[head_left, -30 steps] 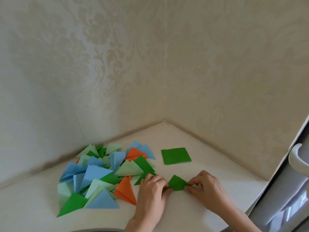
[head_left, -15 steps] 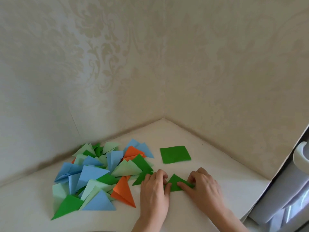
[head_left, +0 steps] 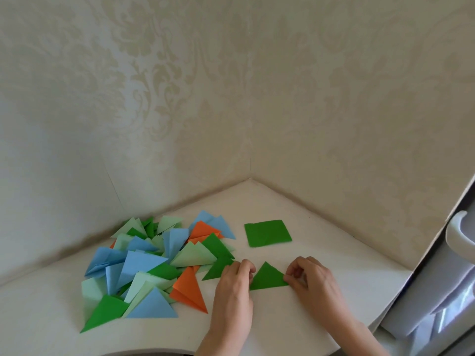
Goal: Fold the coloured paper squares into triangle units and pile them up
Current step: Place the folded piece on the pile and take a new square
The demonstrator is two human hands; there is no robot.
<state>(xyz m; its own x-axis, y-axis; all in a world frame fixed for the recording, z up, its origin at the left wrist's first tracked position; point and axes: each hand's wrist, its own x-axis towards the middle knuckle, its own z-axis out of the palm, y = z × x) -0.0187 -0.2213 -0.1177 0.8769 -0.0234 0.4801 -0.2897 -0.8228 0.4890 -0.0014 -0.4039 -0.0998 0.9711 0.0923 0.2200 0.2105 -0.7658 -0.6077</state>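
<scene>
1. Left hand [head_left: 232,286], fingers curled, pinches the left corner of the dark green folded paper triangle [head_left: 267,278].
2. Right hand [head_left: 312,280], fingers curled, pinches the triangle's right corner; the triangle lies flat on the white tabletop [head_left: 295,319] between the 2 hands.
3. Flat dark green paper square [head_left: 267,232], beyond the hands, apart from them.
4. Pile of blue, green and orange folded paper triangles [head_left: 151,265], left of the hands.

Two bare hands low on the surface, fingers curled.

The left hand [head_left: 235,286] reaches in from 6 o'clock, knuckles up, fingertips bunched toward 1 o'clock. The right hand [head_left: 312,281] comes in from 5 o'clock, forearm slanting, thumb and forefinger pinched together toward 9 o'clock.
</scene>
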